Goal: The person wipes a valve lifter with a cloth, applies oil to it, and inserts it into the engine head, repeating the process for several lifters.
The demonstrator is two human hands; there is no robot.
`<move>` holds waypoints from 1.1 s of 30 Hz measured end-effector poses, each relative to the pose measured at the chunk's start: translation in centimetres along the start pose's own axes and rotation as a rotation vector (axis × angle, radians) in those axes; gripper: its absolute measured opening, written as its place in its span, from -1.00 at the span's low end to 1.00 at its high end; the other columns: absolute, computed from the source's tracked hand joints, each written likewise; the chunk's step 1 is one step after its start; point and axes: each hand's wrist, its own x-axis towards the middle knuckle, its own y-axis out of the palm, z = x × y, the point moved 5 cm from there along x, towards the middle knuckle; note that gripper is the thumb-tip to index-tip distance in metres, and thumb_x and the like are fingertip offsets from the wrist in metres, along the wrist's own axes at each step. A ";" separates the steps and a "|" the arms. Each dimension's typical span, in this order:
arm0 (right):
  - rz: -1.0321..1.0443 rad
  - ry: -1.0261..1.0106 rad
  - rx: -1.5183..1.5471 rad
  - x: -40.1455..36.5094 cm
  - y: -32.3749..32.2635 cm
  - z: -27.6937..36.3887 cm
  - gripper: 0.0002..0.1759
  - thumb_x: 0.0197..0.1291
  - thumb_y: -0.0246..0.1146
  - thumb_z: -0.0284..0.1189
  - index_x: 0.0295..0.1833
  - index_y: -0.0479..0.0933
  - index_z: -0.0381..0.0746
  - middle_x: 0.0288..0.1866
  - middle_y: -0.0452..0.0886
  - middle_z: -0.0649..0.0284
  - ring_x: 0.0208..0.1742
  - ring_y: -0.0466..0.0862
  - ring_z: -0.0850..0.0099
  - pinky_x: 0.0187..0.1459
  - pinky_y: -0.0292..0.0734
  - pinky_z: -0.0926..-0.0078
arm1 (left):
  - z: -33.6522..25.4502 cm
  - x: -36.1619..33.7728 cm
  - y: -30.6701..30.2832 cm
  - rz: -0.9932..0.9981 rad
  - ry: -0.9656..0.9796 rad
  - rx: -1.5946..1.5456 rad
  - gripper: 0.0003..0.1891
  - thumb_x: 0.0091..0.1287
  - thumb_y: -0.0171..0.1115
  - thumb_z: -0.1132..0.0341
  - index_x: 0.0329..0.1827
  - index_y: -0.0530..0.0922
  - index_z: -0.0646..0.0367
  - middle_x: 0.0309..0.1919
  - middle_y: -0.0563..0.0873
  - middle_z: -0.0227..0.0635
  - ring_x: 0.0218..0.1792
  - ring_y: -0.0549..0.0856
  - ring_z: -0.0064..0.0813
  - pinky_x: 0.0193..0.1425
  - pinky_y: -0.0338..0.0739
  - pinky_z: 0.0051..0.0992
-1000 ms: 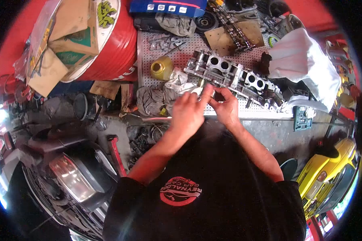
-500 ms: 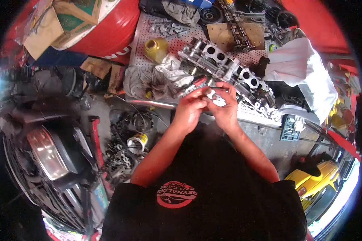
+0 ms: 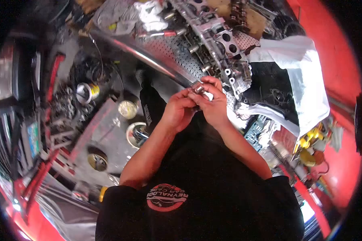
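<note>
Close together at the table's front edge, both hands hold one small metal part [image 3: 198, 87]. My left hand [image 3: 177, 109] has its fingers closed at the part's left side. Thumb and fingers of my right hand [image 3: 214, 102] are pressed round its other side, with something white showing between them. The part is mostly covered by fingers, so its shape is unclear. Just beyond the hands lies a metal cylinder head [image 3: 209, 36] on the perforated table [image 3: 165, 48]. A red-handled tool [image 3: 161, 34] rests to its left.
White sheeting [image 3: 305, 72] over a dark engine part is at the right. A teal tray [image 3: 255, 130] lies below it. On the floor at left are a white tub [image 3: 87, 93], a round can [image 3: 127, 109], another bucket [image 3: 136, 134] and a red metal frame [image 3: 54, 76].
The view has turned and shifted, so the table's edge now runs diagonally and more floor shows at left. Both hands remain together, and a metallic part now shows above the fingertips.
</note>
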 end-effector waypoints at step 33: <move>-0.038 0.016 -0.595 16.2 -13.3 -0.5 -0.54 0.31 0.28 -0.16 0.12 0.59 -0.32 -0.18 0.64 0.29 -0.24 0.56 0.56 -0.20 0.48 0.57 | 6.5 12.0 -0.8 -0.826 0.976 0.756 -0.66 0.16 0.42 0.36 -0.02 0.59 0.24 -0.24 0.69 -0.03 -0.17 0.66 -0.04 -0.05 0.55 -0.20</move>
